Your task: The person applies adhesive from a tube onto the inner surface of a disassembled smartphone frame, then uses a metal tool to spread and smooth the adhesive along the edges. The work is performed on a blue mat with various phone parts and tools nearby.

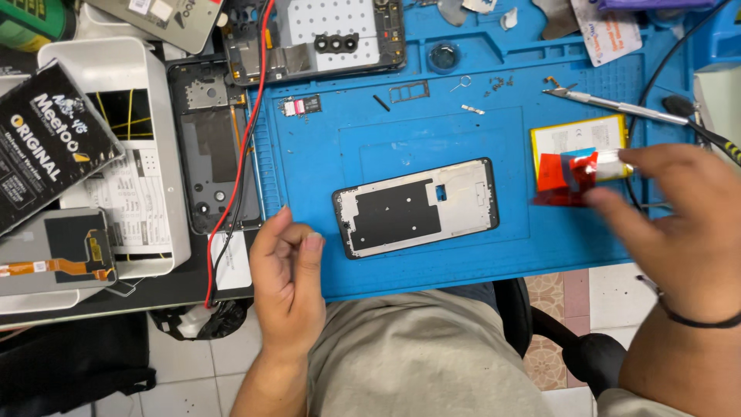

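Note:
A phone frame (pixel 417 207) with a black and silver inner face lies in the middle of the blue work mat (pixel 324 147). My left hand (pixel 287 282) rests at the mat's near edge, left of the frame, fingers loosely curled with nothing in them. My right hand (pixel 679 228) hovers at the right, fingertips pinching a crumpled red film (pixel 565 176) with a blue tab. Under the film lies a flat battery (pixel 579 139) with a white and yellow label.
Another opened phone (pixel 316 38) lies at the mat's top. A black phone back (pixel 212 147) and red wire (pixel 245 147) sit left of the mat. White boxes, a black box and a screen part (pixel 58 255) fill the left. A craft knife (pixel 610 103), screws and SIM tray lie top right.

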